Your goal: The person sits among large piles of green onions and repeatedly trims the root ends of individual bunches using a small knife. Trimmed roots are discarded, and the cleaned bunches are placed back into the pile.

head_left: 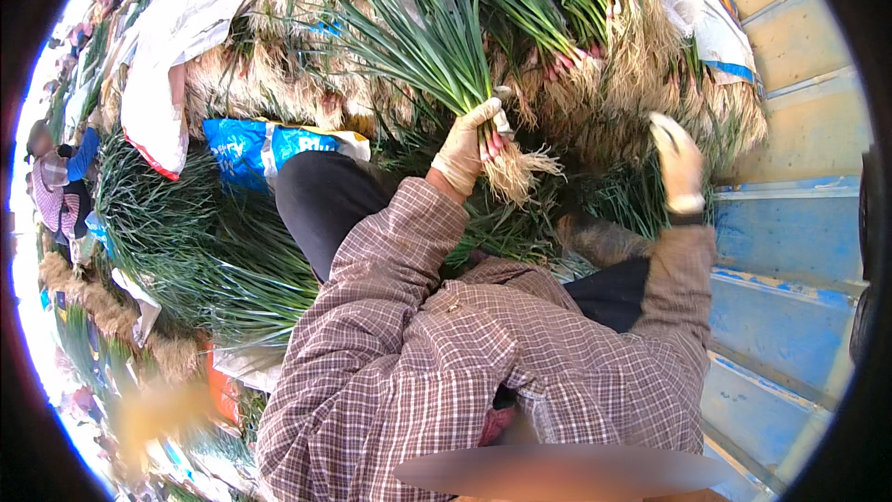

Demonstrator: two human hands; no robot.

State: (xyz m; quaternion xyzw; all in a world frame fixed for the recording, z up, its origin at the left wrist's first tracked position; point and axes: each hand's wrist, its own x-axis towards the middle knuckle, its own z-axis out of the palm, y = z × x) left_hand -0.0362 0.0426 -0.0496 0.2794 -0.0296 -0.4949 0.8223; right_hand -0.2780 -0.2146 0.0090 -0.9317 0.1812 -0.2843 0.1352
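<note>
My left hand, in a pale glove, is closed round a bunch of green onions just below the leaves. Their long green tops fan up and left, and the pinkish bases and stringy pale roots stick out under the fist. To the right, my gloved right hand is raised with its fingers extended and nothing in it. It hangs in front of a thick mass of pale roots on the stacked onions, apart from the held bunch.
More green onions lie heaped at the left. A blue plastic bag sits beside my left knee, with a white sack above it. Blue and cream metal panels line the right side. Another person is at the far left.
</note>
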